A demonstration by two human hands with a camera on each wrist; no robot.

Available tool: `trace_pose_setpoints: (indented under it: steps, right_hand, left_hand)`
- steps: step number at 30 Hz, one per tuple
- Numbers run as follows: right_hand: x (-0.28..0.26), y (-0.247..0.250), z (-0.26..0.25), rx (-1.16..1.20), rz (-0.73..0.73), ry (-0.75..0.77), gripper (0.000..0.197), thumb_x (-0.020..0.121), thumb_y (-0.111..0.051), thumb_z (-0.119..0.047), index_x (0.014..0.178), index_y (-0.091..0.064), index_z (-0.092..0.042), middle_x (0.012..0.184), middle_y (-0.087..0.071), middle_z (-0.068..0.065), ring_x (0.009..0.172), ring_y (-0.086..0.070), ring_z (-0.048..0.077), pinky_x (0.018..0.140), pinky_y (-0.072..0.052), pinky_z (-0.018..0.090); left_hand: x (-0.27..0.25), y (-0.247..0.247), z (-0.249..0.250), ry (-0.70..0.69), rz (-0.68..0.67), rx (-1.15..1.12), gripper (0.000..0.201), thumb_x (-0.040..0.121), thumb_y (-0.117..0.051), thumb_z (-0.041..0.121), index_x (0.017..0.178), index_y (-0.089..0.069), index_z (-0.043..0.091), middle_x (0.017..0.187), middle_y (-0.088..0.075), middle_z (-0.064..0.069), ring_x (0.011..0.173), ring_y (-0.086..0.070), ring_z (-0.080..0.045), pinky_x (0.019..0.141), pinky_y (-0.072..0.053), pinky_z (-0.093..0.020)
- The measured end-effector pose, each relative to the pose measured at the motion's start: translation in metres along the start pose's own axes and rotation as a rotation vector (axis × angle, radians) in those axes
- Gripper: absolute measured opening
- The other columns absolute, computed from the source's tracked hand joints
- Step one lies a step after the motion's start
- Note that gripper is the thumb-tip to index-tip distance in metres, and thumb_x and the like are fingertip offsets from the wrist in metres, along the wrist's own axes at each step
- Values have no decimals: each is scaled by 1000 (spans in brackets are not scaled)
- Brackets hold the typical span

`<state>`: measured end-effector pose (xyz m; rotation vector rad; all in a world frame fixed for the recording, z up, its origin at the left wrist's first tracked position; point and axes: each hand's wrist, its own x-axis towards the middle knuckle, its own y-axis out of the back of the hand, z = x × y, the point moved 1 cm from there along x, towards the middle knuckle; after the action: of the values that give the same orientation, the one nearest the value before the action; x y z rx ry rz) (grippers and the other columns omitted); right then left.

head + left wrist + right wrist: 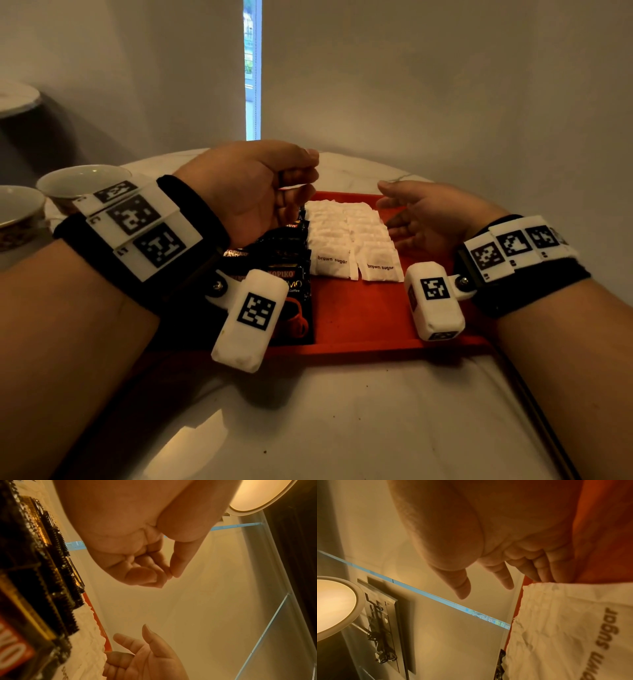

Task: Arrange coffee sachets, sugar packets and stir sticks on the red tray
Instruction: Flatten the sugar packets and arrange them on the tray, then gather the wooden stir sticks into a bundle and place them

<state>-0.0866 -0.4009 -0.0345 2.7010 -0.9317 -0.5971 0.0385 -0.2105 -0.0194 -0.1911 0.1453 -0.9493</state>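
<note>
Coffee sachets (291, 274) and sugar packets (346, 236) fill the red tray (359, 318); left hand (253, 192) curled empty, right hand (421, 219) relaxed open; stir sticks, unseen, need fetching next

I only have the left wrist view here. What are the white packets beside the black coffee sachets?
Observer: The head view reads "brown sugar" on the sugar packets.
Operator: How are they laid out?
Observer: Two overlapping columns in the middle of the red tray, with the Kopiko coffee sachets at their left.
Operator: Stir sticks anywhere?
Observer: None shows in the head view or the right wrist view either.
</note>
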Motion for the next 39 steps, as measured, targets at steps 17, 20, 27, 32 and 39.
trace_pose_setpoints:
  steps: [17, 20, 27, 32, 39]
  right_hand:
    - [-39, -4, -22, -192, 124, 291, 29, 96, -62, -37, 110, -70, -13, 105, -74, 6, 94, -68, 21, 73, -50, 35]
    - [-50, 7, -17, -220, 129, 269, 23, 96, -62, -29, 101, -73, -9, 92, -75, 7, 79, -64, 22, 65, -46, 33]
    - [-68, 57, 1, -551, 308, 73, 20, 92, -67, -32, 99, -73, -15, 98, -73, 11, 77, -61, 21, 63, -45, 33]
    - [-84, 71, 19, -875, 106, -247, 21, 89, -73, -32, 102, -71, -16, 101, -73, 12, 82, -68, 27, 66, -51, 35]
    - [-79, 64, 26, -1046, 141, -286, 8, 91, -66, -8, 95, -71, -14, 88, -77, 10, 83, -76, 27, 83, -62, 45]
  left_hand:
    - [-5, -7, -4, 6, 67, -51, 9, 94, -63, 16, 85, -62, 16, 69, -64, 3, 48, -53, -5, 42, -39, -16]
    - [-6, -10, -4, 7, 56, -58, 7, 96, -60, 17, 89, -58, 17, 67, -62, 3, 40, -41, -3, 37, -29, -15]
    - [-10, -15, -4, 12, 31, -37, 13, 92, -63, 20, 88, -51, 18, 51, -32, 6, 41, -24, -9, 37, -21, -21]
    - [-12, -18, -2, 4, 10, -18, 13, 91, -65, 24, 91, -53, 19, 55, -32, 7, 46, -22, -10, 42, -18, -22]
    - [-12, -20, -4, 15, 18, -27, 14, 91, -64, 20, 91, -50, 19, 56, -36, 7, 48, -25, -9, 46, -18, -22]
